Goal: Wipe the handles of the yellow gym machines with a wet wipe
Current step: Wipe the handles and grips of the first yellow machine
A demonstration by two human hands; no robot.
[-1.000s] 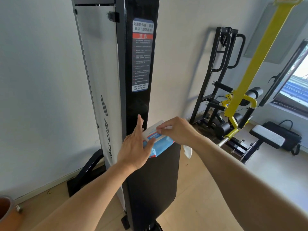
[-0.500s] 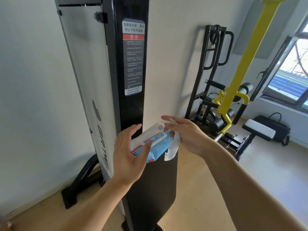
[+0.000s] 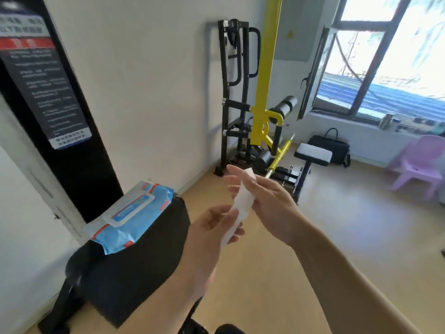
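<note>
A folded white wet wipe hangs between both hands in the middle of the view. My right hand pinches its upper end between thumb and fingers. My left hand pinches its lower end. The blue wipe pack lies closed on a black padded surface at the left, with no hand on it. The yellow gym machine stands further back against the wall, with a yellow bar slanting down near its black rollers.
A tall black column with a warning label rises at the left. A small padded bench, a black bag and a purple plastic chair stand on the wood floor under the open window.
The wipe has come out of the pack and both hands now hold it. My left hand has let go of the pack, which rests on the black pad. The view has swung right.
</note>
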